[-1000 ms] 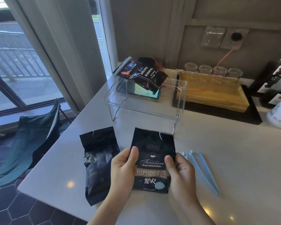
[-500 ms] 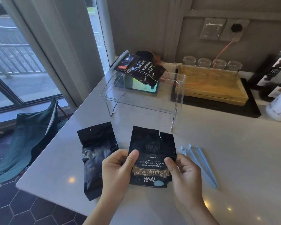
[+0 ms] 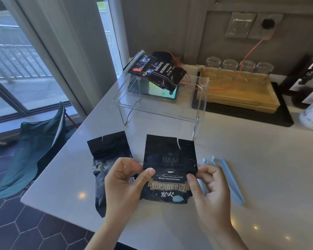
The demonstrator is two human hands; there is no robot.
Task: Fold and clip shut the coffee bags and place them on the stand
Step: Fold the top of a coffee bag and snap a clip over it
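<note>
While both hands work at its near edge, the white counter [image 3: 242, 159] carries everything, stretching away from the fingers toward the wall. Well beyond the fingertips stands the clear acrylic stand [image 3: 170, 112], with one clipped coffee bag [image 3: 161, 73] already lying on its far left corner. Right of the stand, farther still from the hands, sits a wooden tray [image 3: 242, 94] with upturned glasses [image 3: 238, 64] behind it. Between the two hands lies the Blue Mountain coffee bag [image 3: 170, 159], flat on the counter with its torn top unfolded and pointing away. Just outside the left hand's knuckles lies a second black bag [image 3: 107, 152], partly covered by that hand. The left hand [image 3: 123, 186] pinches the Blue Mountain bag's left edge between thumb and curled fingers; the right hand [image 3: 208, 188] pinches its right edge likewise. Just beyond the right hand's fingers lie pale blue clips [image 3: 231, 179].
</note>
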